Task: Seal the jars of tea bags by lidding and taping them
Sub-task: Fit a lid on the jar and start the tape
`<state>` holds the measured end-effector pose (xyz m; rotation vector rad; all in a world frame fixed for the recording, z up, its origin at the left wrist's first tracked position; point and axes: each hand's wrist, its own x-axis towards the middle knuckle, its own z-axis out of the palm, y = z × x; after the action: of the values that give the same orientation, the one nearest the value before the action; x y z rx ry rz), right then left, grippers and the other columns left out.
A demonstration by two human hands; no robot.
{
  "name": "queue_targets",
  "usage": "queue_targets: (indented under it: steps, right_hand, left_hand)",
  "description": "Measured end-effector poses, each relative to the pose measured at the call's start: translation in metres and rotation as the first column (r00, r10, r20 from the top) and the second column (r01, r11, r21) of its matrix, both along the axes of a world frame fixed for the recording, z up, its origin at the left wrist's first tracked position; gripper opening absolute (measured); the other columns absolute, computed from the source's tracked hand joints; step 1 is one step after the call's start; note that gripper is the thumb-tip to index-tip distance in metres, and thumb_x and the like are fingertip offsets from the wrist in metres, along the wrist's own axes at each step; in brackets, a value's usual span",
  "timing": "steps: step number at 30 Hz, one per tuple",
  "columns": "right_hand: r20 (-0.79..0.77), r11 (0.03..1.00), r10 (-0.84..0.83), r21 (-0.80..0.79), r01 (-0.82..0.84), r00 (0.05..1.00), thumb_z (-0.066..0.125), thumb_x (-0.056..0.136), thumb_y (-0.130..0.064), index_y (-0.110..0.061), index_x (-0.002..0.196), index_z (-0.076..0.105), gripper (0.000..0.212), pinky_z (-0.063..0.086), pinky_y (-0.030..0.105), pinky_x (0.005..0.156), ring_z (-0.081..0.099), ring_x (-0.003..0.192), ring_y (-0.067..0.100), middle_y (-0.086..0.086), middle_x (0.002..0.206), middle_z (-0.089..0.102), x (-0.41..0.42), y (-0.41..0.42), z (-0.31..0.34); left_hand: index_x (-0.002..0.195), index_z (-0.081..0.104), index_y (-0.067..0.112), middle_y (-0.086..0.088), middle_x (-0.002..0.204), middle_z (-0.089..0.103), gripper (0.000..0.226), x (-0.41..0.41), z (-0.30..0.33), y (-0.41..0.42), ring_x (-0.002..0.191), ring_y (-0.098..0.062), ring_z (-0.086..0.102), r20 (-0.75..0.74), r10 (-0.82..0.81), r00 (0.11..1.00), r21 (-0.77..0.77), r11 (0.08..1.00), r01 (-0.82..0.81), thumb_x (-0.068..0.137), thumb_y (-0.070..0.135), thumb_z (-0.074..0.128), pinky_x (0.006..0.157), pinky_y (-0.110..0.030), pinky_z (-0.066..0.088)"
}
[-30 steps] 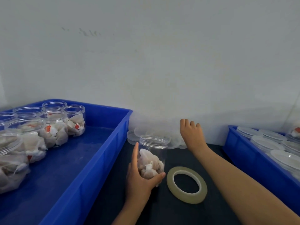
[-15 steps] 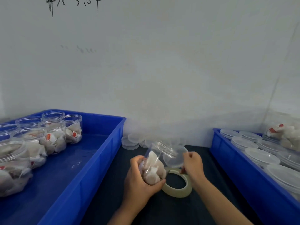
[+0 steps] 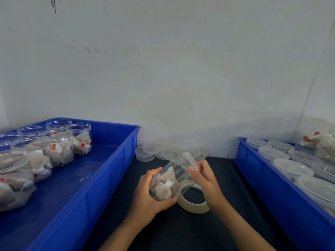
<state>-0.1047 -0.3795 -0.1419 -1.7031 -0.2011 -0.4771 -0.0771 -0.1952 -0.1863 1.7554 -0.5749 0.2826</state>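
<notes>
Centrally, the jar of tea bags (image 3: pixel 167 180) was tilted above the bench (image 3: pixel 181 230), its mouth up and right. The left hand (image 3: pixel 148 194) wrapped its base; the right hand (image 3: pixel 204 175) gripped the lid (image 3: pixel 190 160) at its mouth. Just below lay the tape roll (image 3: pixel 194 206).

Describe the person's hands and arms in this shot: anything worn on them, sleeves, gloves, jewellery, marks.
Both hands are bare: no gloves on the left hand or the right hand. No rings, watch or bracelet show. Both forearms are uncovered down to the bottom edge of the picture, so no sleeve is in view. No tattoos, plasters or other marks are visible.
</notes>
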Motion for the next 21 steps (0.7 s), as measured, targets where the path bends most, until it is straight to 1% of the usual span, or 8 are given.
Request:
queue_targets:
  steps: [2,4,6,9,12,15,19,21]
  right_hand:
    - [-0.027,0.999,0.035,0.007,-0.035,0.999,0.059,0.083,-0.040,-0.011,0.104,0.049,0.038,0.050,0.023,0.077,0.060,0.085,0.008,-0.001,0.093,0.056,0.003,0.001,0.001]
    - [-0.026,0.998,0.065,-0.007,-0.065,0.998,0.053,0.087,-0.044,-0.021,0.117,0.049,0.038,0.055,0.029,0.084,0.061,0.099,0.007,0.000,0.108,0.059,0.007,0.002,0.000]
    - [-0.019,0.997,0.077,-0.005,-0.078,0.997,0.049,0.095,-0.045,-0.028,0.125,0.051,0.035,0.056,0.039,0.089,0.059,0.107,0.006,0.000,0.119,0.056,0.008,0.005,-0.001]
    - [-0.015,0.997,0.062,0.044,-0.061,0.998,0.048,0.098,-0.042,-0.033,0.128,0.055,0.032,0.058,0.042,0.085,0.057,0.116,0.009,-0.003,0.130,0.052,0.009,0.009,-0.002]
    - [-0.055,0.994,0.035,0.106,-0.029,0.998,0.046,0.097,-0.042,-0.031,0.126,0.055,0.032,0.059,0.035,0.077,0.055,0.119,0.022,0.005,0.132,0.051,0.010,0.013,-0.011]
    - [-0.055,0.991,-0.026,0.128,0.033,0.998,0.045,0.090,-0.049,-0.034,0.125,0.054,0.039,0.056,0.028,0.080,0.058,0.114,0.020,0.005,0.128,0.053,0.008,0.020,-0.021]
    - [0.083,0.994,-0.074,0.087,0.067,0.994,0.052,0.094,-0.045,-0.030,0.127,0.055,0.037,0.048,0.017,0.083,0.057,0.113,0.014,0.000,0.127,0.054,0.002,0.023,-0.026]
    - [0.186,0.997,-0.077,0.020,0.075,0.979,0.048,0.089,-0.045,-0.025,0.130,0.054,0.046,0.045,0.015,0.087,0.054,0.117,0.011,-0.002,0.128,0.052,-0.001,0.021,-0.028]
  left_hand:
    - [0.124,0.051,0.041,0.009,0.118,0.056,0.082,0.002,0.001,0.003,0.104,-0.004,0.059,-0.021,-0.052,0.998,0.000,0.999,0.052,0.056,0.030,0.094,0.086,-0.022,0.052]
    - [0.124,0.049,0.042,0.008,0.120,0.055,0.084,0.005,0.002,0.005,0.107,-0.008,0.060,-0.044,-0.097,0.994,0.002,0.995,0.098,0.056,0.027,0.094,0.088,-0.025,0.053]
    - [0.127,0.041,0.044,0.007,0.121,0.054,0.094,0.006,-0.001,0.005,0.105,-0.003,0.061,-0.086,-0.120,0.989,-0.033,0.993,0.117,0.055,0.018,0.095,0.084,-0.018,0.052]
    - [0.127,0.025,0.045,0.005,0.117,0.052,0.107,0.006,-0.003,0.004,0.095,0.007,0.063,-0.223,-0.117,0.968,-0.149,0.985,0.085,0.051,0.013,0.095,0.071,-0.007,0.050]
    - [0.126,0.023,0.045,0.012,0.110,0.050,0.102,0.007,-0.003,0.002,0.088,-0.006,0.066,-0.314,-0.077,0.946,-0.240,0.971,0.000,0.047,0.037,0.087,0.066,-0.014,0.049]
    - [0.129,0.024,0.046,0.014,0.112,0.051,0.092,0.009,-0.004,-0.001,0.094,-0.009,0.064,-0.344,-0.076,0.936,-0.263,0.965,-0.019,0.059,0.056,0.083,0.071,-0.017,0.046]
    - [0.124,0.045,0.032,0.001,0.115,0.062,0.080,0.009,-0.006,-0.002,0.090,-0.006,0.069,-0.370,-0.147,0.918,-0.306,0.952,0.029,0.054,0.061,0.072,0.068,-0.016,0.052]
    - [0.120,0.052,0.029,-0.002,0.111,0.067,0.081,0.009,-0.005,-0.001,0.088,-0.005,0.070,-0.389,-0.177,0.904,-0.339,0.940,0.038,0.049,0.065,0.070,0.066,-0.014,0.052]
